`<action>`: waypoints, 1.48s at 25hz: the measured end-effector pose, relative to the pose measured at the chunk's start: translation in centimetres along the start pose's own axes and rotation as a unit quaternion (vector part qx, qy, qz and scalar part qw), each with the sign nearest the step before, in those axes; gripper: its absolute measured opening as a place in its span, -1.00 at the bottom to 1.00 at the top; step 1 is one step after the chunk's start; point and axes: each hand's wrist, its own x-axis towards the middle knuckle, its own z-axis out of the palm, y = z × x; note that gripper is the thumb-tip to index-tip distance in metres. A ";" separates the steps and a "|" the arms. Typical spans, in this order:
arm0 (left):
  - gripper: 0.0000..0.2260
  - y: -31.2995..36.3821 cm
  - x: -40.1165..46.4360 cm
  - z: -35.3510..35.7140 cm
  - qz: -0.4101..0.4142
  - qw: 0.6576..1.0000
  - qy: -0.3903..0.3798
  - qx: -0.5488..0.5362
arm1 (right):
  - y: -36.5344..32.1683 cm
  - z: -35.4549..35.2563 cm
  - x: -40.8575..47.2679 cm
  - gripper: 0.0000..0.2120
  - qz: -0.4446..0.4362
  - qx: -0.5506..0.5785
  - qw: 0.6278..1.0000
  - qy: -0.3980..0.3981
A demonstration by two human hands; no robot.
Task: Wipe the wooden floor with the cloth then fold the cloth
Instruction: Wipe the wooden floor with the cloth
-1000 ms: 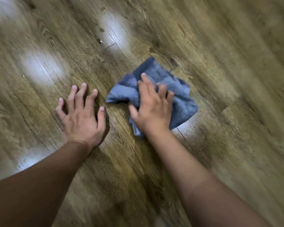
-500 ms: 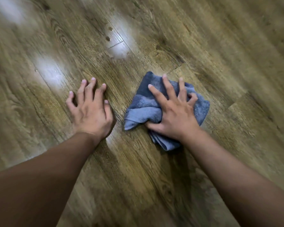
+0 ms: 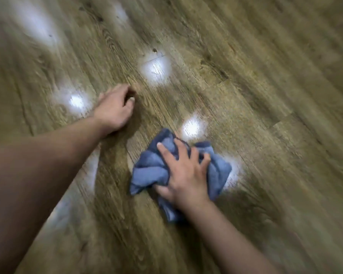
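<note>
Compared with half a second earlier, the left hand (image 3: 114, 109) no longer lies flat with fingers spread; its fingers are now bent under at the knuckles, and the right hand (image 3: 183, 176) with the cloth (image 3: 152, 169) sits lower in the view. Left hand: at about 10 o'clock from the cloth, well apart from it, resting on the wooden floor (image 3: 246, 86); the fingertips are tucked beneath the hand and blurred, so whether they are together or apart cannot be told, and nothing is seen in them. Right hand: on top of the crumpled blue cloth, fingers splayed and slightly hooked, pressing into its folds; the thumb lies along the cloth's 6 o'clock edge. Cloth: bunched on the floor below centre, its middle hidden under the hand, one tail showing beside the wrist. Floor: brown planks with bright glare patches at 12 and 10 o'clock from the cloth; motion blur smears the grain, most heavily toward the margins. Both forearms are cut off by the lower edge.
</note>
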 end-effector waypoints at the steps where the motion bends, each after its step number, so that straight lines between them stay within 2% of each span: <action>1: -0.61 -2.1 -0.2 -1.0 0.002 0.998 0.038 0.043 | -0.4 0.2 -1.1 -0.11 0.001 0.003 1.000 0.003; 3: -0.60 -6.4 -0.8 -2.5 -0.057 0.988 0.098 0.104 | 0.1 0.6 -1.6 -0.12 0.001 -0.009 1.000 0.010; 6: -0.47 -10.0 0.2 -3.3 -0.186 0.972 0.118 0.088 | 1.0 0.4 3.1 -0.16 0.024 -0.018 0.998 0.057; 9: -0.43 -10.5 1.2 -2.0 -0.173 0.967 0.141 0.122 | 1.8 0.3 10.6 -0.20 0.087 -0.016 0.991 0.096; 12: -0.47 -10.4 0.5 -1.9 -0.171 0.964 0.158 0.125 | 2.7 -0.5 18.1 -0.21 0.125 -0.009 0.988 0.088; 20: -0.41 -9.1 0.7 -3.3 -0.203 0.965 0.126 0.105 | 3.8 -2.3 32.1 -0.21 0.171 -0.014 0.981 0.092; 22: -0.40 -9.0 0.7 -3.3 -0.206 0.965 0.122 0.106 | 3.5 -2.4 32.1 -0.20 0.164 -0.012 0.983 0.088; 25: -0.40 -9.1 0.6 -3.2 -0.205 0.964 0.122 0.115 | 1.6 -2.6 29.3 -0.20 0.091 0.009 0.993 0.080; 30: -0.42 -9.5 0.7 -2.5 -0.208 0.962 0.131 0.122 | -4.2 -1.4 18.7 -0.18 -0.002 0.025 0.998 0.055; 35: -0.41 -9.3 0.9 -3.3 -0.215 0.964 0.106 0.119 | -8.7 -0.6 14.1 -0.14 0.022 0.006 1.000 0.000; 37: -0.46 -8.9 0.6 -4.3 -0.210 0.970 0.108 0.062 | -10.5 -1.1 13.7 -0.14 0.028 0.003 1.000 -0.011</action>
